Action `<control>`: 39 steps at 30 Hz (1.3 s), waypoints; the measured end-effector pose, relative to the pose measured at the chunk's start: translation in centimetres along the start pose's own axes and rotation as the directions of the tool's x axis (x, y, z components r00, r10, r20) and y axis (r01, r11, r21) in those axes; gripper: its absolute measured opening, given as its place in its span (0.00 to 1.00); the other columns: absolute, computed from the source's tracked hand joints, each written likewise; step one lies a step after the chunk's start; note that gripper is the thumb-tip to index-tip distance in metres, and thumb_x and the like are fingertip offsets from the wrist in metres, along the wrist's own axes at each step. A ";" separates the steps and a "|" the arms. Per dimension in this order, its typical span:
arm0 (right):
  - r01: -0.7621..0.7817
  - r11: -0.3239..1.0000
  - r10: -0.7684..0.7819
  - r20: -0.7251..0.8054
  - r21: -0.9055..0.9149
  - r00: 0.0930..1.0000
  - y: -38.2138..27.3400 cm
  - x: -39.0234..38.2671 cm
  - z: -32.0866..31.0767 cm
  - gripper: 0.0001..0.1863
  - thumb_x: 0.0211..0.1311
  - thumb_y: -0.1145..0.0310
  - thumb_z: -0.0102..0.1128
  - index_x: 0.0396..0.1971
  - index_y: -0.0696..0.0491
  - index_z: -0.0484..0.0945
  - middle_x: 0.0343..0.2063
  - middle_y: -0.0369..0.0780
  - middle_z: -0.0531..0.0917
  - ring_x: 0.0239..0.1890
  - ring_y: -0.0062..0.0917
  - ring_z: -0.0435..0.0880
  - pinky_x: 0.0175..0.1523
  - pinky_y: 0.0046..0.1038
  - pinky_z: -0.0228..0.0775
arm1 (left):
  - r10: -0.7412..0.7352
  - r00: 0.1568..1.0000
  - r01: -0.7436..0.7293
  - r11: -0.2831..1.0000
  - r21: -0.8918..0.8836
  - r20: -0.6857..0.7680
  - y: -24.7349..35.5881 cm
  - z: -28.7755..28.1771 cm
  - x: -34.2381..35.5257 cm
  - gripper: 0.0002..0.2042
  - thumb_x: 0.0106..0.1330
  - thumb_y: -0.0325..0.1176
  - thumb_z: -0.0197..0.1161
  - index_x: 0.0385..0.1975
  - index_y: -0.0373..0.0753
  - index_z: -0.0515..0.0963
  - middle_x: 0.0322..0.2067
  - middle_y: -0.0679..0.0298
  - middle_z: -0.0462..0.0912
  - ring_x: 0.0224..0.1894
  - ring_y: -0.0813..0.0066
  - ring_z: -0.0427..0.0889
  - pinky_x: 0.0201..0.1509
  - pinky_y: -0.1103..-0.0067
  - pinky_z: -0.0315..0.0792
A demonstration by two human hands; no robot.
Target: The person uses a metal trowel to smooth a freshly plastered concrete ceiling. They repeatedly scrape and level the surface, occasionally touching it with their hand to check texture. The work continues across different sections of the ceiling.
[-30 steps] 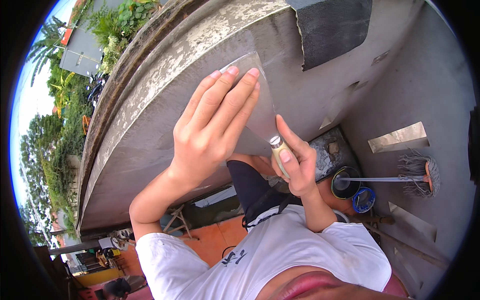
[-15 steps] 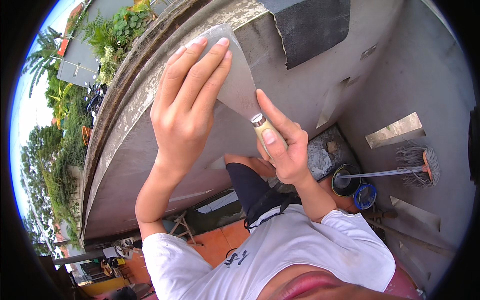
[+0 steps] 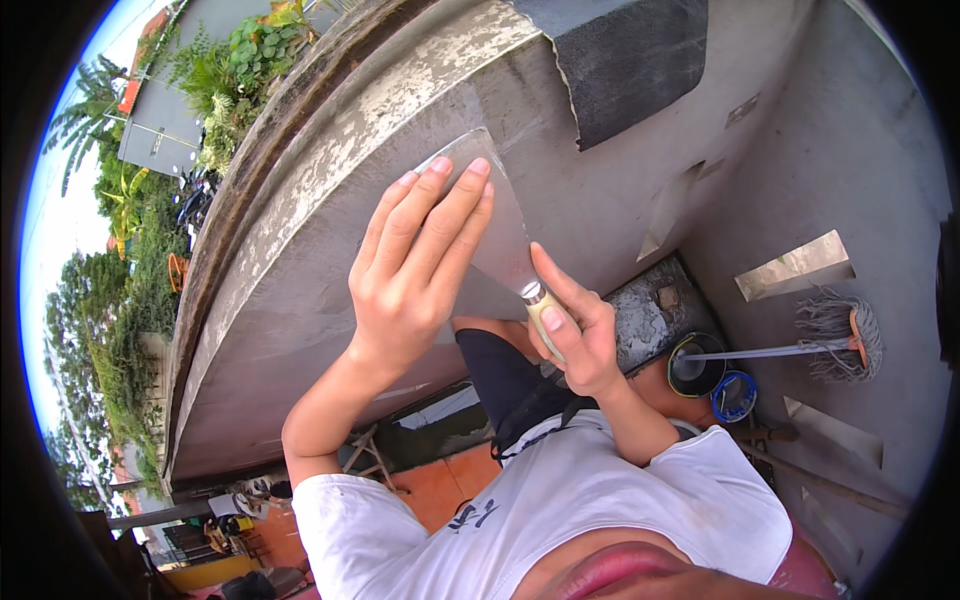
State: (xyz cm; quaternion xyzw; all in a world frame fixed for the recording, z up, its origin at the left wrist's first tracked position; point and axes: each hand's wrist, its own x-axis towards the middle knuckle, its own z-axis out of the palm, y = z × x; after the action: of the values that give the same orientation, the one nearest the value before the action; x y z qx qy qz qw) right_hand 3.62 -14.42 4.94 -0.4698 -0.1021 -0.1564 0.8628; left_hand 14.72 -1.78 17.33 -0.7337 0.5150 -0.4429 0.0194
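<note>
Filling most of my view, a grey wall (image 3: 330, 280) curves across the head camera, its pale, flaking top edge (image 3: 440, 80) bending down toward the left. A second grey wall (image 3: 850, 200) with slanted slots stands along the right. Below, I see the wearer's white shirt (image 3: 590, 500), then dark shorts (image 3: 505, 380) and a patch of orange tiled floor (image 3: 430, 495). A dark, rough sheet (image 3: 635, 70) hangs over the first wall's top edge, to the right of the hands. A grey-stringed mop (image 3: 835, 335) is against the right-hand wall, its pole running to a black bucket (image 3: 700, 384); a smaller blue-rimmed container (image 3: 748, 405) sits just beside that bucket.

Down to the scraper (image 3: 505, 240): it is held in front of the first wall, below the flaking top edge, with its broad end up and tilted left. I cannot tell whether its metal touches the wall. I have the left hand (image 3: 408, 280) laid over the blade, fingers straight and slightly apart, tips near its broad end. The right hand (image 3: 587, 345) grips the pale handle (image 3: 548, 322), thumb on top, index finger stretched up beside the base of the blade. Smallest, a shiny collar (image 3: 533, 293) joins blade and handle.
</note>
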 end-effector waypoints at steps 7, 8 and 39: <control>0.005 0.996 -0.007 0.025 0.089 1.000 -2.0 1.0 0.3 0.30 0.74 0.70 0.47 0.73 0.60 0.60 0.17 0.29 0.71 0.17 0.11 0.64 0.25 0.18 0.58 | 0.015 0.998 -0.014 1.000 0.019 -0.055 -0.7 -0.6 2.6 0.13 0.53 0.27 0.64 0.39 0.36 0.86 0.47 0.65 0.86 0.55 0.65 0.82 0.58 0.68 0.79; -0.008 0.996 0.007 0.013 0.091 1.000 -1.6 0.4 0.3 0.30 0.74 0.69 0.47 0.73 0.60 0.60 0.17 0.29 0.71 0.17 0.11 0.64 0.25 0.18 0.58 | 0.008 1.000 -0.008 1.000 0.014 -0.028 -0.2 -0.4 1.9 0.13 0.53 0.27 0.64 0.39 0.36 0.86 0.47 0.65 0.86 0.55 0.65 0.82 0.59 0.68 0.79; -0.001 0.998 0.000 0.014 0.059 1.000 -0.8 0.5 0.7 0.29 0.75 0.70 0.48 0.73 0.58 0.61 0.20 0.29 0.71 0.19 0.10 0.64 0.27 0.18 0.59 | -0.029 0.997 0.028 0.999 -0.016 -0.076 -0.4 -0.1 1.6 0.13 0.54 0.26 0.64 0.40 0.35 0.86 0.47 0.65 0.87 0.55 0.64 0.83 0.59 0.67 0.79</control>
State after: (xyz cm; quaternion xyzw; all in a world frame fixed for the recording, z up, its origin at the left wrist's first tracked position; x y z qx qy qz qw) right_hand 3.78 -14.31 6.12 -0.4452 -0.1124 -0.1499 0.8756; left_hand 15.03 -2.77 18.59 -0.7237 0.5080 -0.4670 -0.0122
